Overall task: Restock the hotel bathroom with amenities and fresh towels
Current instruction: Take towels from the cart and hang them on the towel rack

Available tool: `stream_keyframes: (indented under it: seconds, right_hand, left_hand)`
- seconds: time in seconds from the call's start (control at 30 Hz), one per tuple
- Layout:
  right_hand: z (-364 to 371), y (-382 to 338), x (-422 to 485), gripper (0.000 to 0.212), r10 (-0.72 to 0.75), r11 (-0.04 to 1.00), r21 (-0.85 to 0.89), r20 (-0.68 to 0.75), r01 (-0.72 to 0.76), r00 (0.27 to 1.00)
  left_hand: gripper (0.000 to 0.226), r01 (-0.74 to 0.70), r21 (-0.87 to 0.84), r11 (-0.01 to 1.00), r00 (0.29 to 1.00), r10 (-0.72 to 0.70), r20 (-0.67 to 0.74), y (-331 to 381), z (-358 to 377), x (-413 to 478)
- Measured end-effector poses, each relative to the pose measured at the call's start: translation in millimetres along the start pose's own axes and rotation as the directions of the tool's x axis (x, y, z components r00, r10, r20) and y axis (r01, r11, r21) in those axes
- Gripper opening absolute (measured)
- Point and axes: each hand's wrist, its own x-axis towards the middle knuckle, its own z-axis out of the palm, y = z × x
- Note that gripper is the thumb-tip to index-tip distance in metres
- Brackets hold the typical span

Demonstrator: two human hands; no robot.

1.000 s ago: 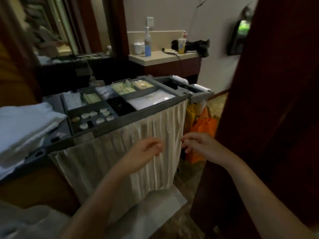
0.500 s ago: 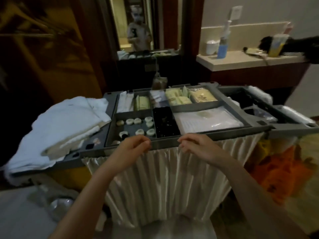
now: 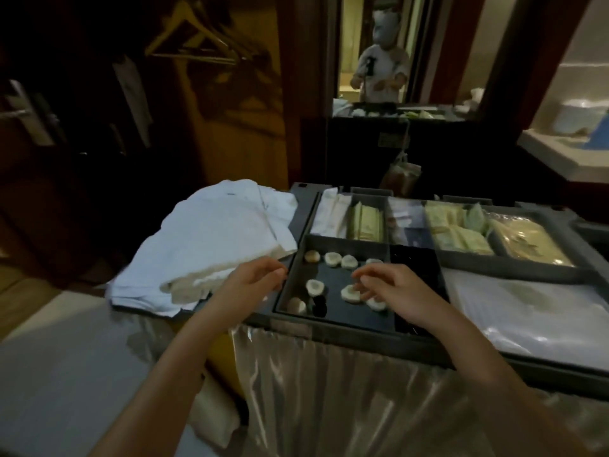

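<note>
A grey housekeeping cart (image 3: 514,273) stands in front of me, its top tray split into compartments. The near-left compartment holds several small round white amenity caps (image 3: 332,259). Folded white towels (image 3: 224,239) lie piled on the cart's left end. My left hand (image 3: 253,280) hovers at the compartment's left rim, fingers loosely curled, holding nothing. Over the same compartment my right hand (image 3: 392,286) has its fingertips down at one round cap (image 3: 350,293); whether it grips the cap is unclear.
Back compartments hold yellow-green sachets (image 3: 456,230) and white packets (image 3: 331,211). A clear plastic-wrapped pack (image 3: 527,308) lies at the right. A pleated curtain (image 3: 329,390) hangs from the cart front. Behind are a mirror (image 3: 382,51), wooden hangers (image 3: 194,37) and a counter (image 3: 566,150).
My view has swung left and closer to the cart. Both hands moved from the cart's front edge forward over the compartment of round caps.
</note>
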Motion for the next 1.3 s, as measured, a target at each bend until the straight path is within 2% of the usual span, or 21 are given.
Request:
stream_keyframes:
  seconds: [0.27, 0.33, 0.47, 0.53, 0.6, 0.7, 0.8, 0.9, 1.03, 1.13, 1.2, 1.3]
  right_hand:
    - [47, -41, 133, 0.016, -0.083, 0.992, -0.089, 0.063, 0.088, 0.995]
    - [64, -46, 161, 0.016, -0.075, 0.995, -0.06, 0.093, 0.081, 0.993]
    - [98, -45, 206, 0.029, 0.024, 0.987, -0.161, 0.21, 0.01, 0.977]
    - [114, -41, 225, 0.039, 0.088, 0.978, -0.206, 0.244, -0.037, 0.966]
    - [127, -38, 242, 0.046, 0.119, 0.968, -0.242, 0.235, -0.061, 0.965]
    - [144, -32, 265, 0.058, 0.128, 0.964, -0.258, 0.219, -0.069, 0.967]
    - [150, -26, 274, 0.067, 0.137, 0.935, -0.346, 0.141, -0.08, 0.98]
    - [143, -18, 279, 0.069, 0.153, 0.949, -0.292, 0.088, -0.121, 0.984]
    - [128, -12, 277, 0.071, 0.269, 0.943, -0.235, 0.126, -0.234, 0.955]
    - [127, -14, 273, 0.057, 0.272, 0.948, -0.22, 0.183, -0.231, 0.945]
    - [130, -15, 274, 0.051, 0.266, 0.962, -0.121, 0.214, -0.244, 0.94]
    - [135, -19, 273, 0.066, 0.307, 0.932, 0.13, 0.214, -0.338, 0.927]
  left_hand:
    - [0.02, 0.042, 0.05, 0.998, 0.995, -0.038, -0.092, -61, -89, 85]
    - [0.022, 0.076, 0.093, 0.993, 0.982, -0.058, -0.18, -86, -102, 100]
    - [0.04, 0.322, 0.176, 0.93, 0.896, -0.24, -0.374, -151, -110, 118]
    - [0.05, 0.426, 0.258, 0.867, 0.865, -0.307, -0.397, -175, -108, 120]
    - [0.062, 0.463, 0.332, 0.822, 0.861, -0.328, -0.389, -188, -104, 119]
    - [0.07, 0.445, 0.41, 0.796, 0.887, -0.329, -0.324, -194, -93, 112]
    - [0.074, 0.426, 0.418, 0.802, 0.899, -0.323, -0.296, -197, -89, 106]
    - [0.101, 0.407, 0.4, 0.821, 0.907, -0.313, -0.281, -206, -94, 105]
    - [0.098, 0.375, 0.367, 0.852, 0.917, -0.282, -0.282, -211, -95, 105]
    - [0.113, 0.3, 0.285, 0.911, 0.936, -0.223, -0.273, -210, -97, 95]
    - [0.109, 0.241, 0.349, 0.905, 0.959, -0.167, -0.23, -211, -98, 83]
    - [0.104, 0.203, 0.496, 0.844, 0.976, -0.134, -0.171, -215, -102, 71]
